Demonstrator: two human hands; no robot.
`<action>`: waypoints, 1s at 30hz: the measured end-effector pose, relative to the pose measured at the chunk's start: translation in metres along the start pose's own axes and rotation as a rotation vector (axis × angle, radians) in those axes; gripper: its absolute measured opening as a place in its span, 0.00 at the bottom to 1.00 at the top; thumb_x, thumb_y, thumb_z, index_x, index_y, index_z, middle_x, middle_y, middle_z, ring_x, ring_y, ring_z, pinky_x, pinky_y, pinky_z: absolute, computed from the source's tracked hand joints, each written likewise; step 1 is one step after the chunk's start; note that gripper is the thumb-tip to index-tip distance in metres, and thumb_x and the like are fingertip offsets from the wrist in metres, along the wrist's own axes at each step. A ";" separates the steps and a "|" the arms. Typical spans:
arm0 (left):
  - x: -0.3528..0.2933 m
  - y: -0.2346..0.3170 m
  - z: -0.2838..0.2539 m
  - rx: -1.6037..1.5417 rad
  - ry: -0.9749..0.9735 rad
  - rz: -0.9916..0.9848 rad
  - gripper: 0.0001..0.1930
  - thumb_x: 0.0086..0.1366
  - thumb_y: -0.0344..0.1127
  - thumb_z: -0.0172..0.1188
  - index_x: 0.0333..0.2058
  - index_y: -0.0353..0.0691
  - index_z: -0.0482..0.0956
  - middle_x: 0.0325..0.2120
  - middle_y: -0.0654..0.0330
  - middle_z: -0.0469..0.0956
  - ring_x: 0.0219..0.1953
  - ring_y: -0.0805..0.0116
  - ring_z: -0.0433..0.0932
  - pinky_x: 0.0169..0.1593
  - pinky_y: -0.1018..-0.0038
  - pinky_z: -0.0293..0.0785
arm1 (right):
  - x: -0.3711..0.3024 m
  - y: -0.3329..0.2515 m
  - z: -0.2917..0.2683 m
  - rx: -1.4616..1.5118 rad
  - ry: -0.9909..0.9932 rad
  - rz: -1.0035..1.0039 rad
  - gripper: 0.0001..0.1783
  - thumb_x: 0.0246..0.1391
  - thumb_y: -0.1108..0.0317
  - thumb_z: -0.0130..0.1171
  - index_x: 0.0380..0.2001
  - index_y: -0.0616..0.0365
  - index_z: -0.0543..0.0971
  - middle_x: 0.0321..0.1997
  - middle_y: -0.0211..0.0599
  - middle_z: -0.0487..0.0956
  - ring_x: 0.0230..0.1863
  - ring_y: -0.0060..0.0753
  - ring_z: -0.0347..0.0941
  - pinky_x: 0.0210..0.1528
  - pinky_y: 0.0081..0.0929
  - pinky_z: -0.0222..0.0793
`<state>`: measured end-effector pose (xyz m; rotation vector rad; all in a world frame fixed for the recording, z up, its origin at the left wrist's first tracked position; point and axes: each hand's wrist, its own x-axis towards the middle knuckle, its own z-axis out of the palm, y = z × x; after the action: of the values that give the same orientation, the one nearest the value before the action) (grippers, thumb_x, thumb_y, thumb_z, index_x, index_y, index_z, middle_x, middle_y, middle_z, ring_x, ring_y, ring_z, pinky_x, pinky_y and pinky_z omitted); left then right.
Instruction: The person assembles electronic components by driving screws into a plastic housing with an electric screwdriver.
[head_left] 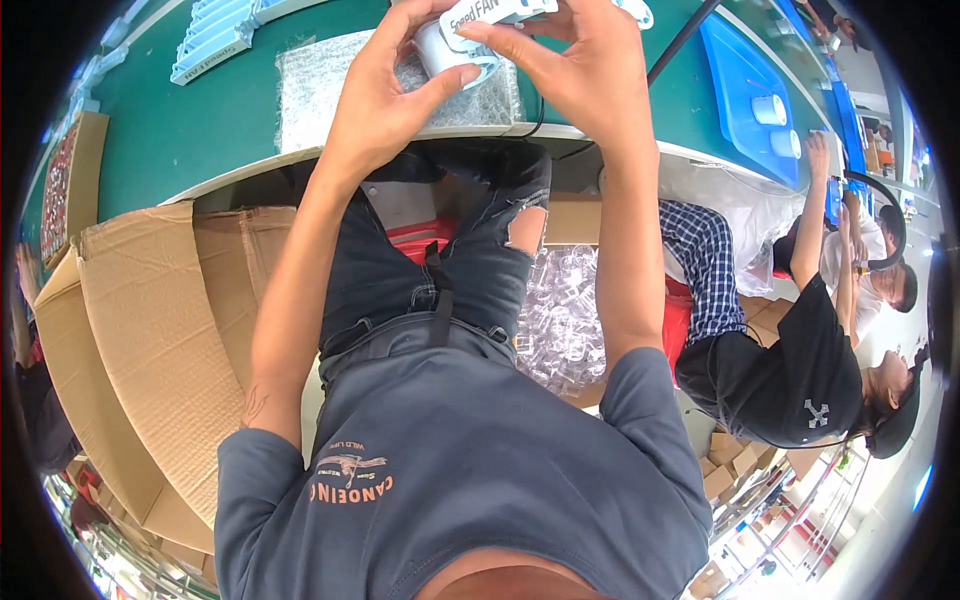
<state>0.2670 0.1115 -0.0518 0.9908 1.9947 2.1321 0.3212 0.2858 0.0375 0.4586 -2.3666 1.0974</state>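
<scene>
At the top of the head view, both hands grip a light-blue and white plastic fan body point(434, 48) with dark lettering on its white part. My left hand point(385, 105) wraps round its rounded blue side, the thumb at the lower rim. My right hand point(590, 75) holds the white part, its thumb pressed on the front. The upper end of the piece is cut off by the picture's edge. Beneath the hands, a sheet of bubble wrap point(315, 90) lies on the green worktable point(140, 125).
Light-blue plastic racks point(215, 38) stand at the far left. A blue tray point(722, 60) with white cylindrical parts point(768, 110) lies right, past a black rod point(685, 42). Cardboard boxes point(150, 330) flank my left; clear plastic parts point(560, 310) fill another by my right leg. A co-worker point(770, 370) sits right.
</scene>
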 end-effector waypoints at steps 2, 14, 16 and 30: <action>0.001 0.005 0.001 -0.026 -0.009 -0.002 0.33 0.61 0.25 0.68 0.64 0.33 0.67 0.56 0.55 0.72 0.61 0.63 0.71 0.66 0.68 0.65 | 0.000 -0.002 -0.002 -0.026 -0.015 0.015 0.23 0.52 0.73 0.73 0.50 0.62 0.76 0.40 0.44 0.79 0.40 0.39 0.81 0.41 0.29 0.77; -0.007 -0.019 0.001 0.128 -0.017 0.048 0.35 0.61 0.35 0.75 0.65 0.39 0.70 0.58 0.57 0.76 0.56 0.65 0.77 0.64 0.67 0.69 | -0.005 0.003 -0.007 -0.079 -0.038 0.002 0.24 0.54 0.69 0.72 0.51 0.61 0.74 0.40 0.51 0.80 0.41 0.53 0.81 0.41 0.36 0.75; -0.006 -0.020 0.002 0.062 -0.030 -0.005 0.35 0.61 0.36 0.75 0.64 0.39 0.71 0.56 0.57 0.76 0.54 0.65 0.77 0.61 0.68 0.71 | -0.004 0.004 -0.007 -0.080 -0.059 0.044 0.24 0.54 0.69 0.72 0.51 0.61 0.74 0.41 0.51 0.80 0.42 0.52 0.81 0.41 0.36 0.75; -0.001 0.004 0.000 0.285 0.221 0.115 0.26 0.54 0.35 0.78 0.51 0.34 0.83 0.47 0.55 0.77 0.51 0.63 0.77 0.56 0.70 0.73 | -0.043 0.045 0.008 0.366 0.309 0.195 0.22 0.68 0.67 0.60 0.60 0.64 0.71 0.49 0.47 0.83 0.47 0.34 0.83 0.51 0.29 0.77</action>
<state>0.2690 0.1105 -0.0486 0.9609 2.4583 2.1379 0.3319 0.3117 -0.0188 0.1634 -1.9755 1.5779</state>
